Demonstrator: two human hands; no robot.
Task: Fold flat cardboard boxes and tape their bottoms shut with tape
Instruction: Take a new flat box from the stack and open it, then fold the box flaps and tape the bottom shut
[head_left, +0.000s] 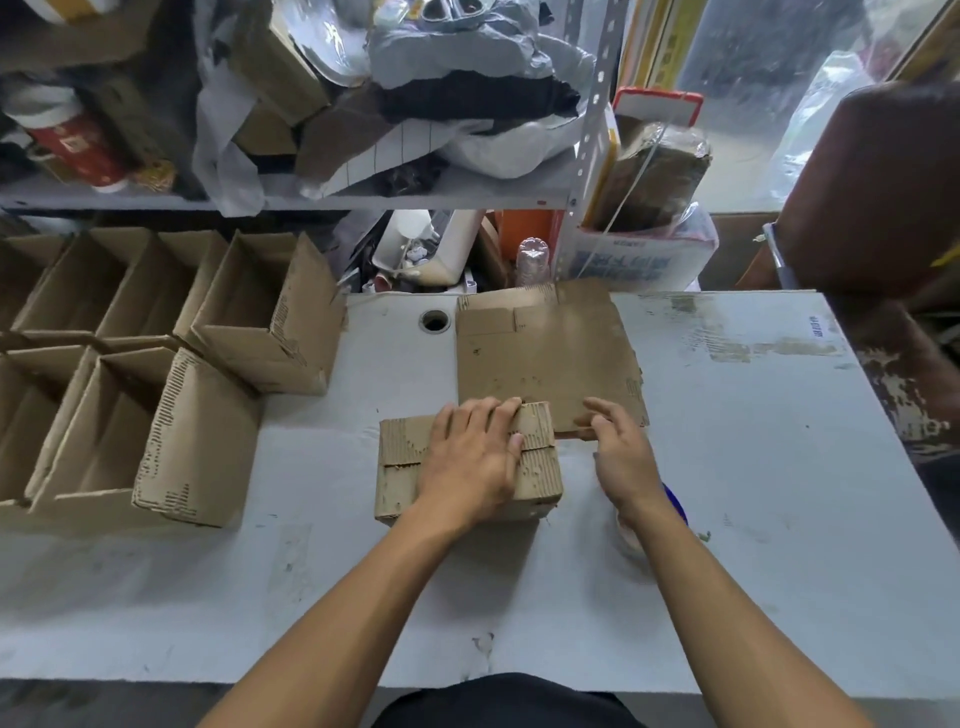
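While the bottom flaps are pressed down, the scene is read outward from the box in hand.

Box in hand: a small folded cardboard box (467, 462) is set bottom-up on the white table (727, 467), near the front edge at its middle; its two outer flaps are closed and meet at a seam.
Left hand: the left hand (475, 457) is laid flat on the closed flaps, fingers straight, pressing across the seam.
Right hand: the right hand (621, 457) is held just beside the box's right edge, fingers loosely spread, nothing grasped; whether the flat sheet is touched cannot be told.
Step, judged: flaps are being held shut ahead of taping.
Done well: the seam should be kept tight and the edges squared under the flat palm while tape is fetched, then laid along the seam and down both ends.
Tape: a blue-rimmed roll (670, 506), likely the tape, is half hidden under the right wrist; one is counted.
Flat sheets: one flat cardboard stack (545, 353) lies just behind the box; its sheet count cannot be told.
Finished boxes: about six open folded boxes (171, 431) are ranged at the left, partly cut off.
Surroundings: a cluttered shelf (311, 197) is seen behind.
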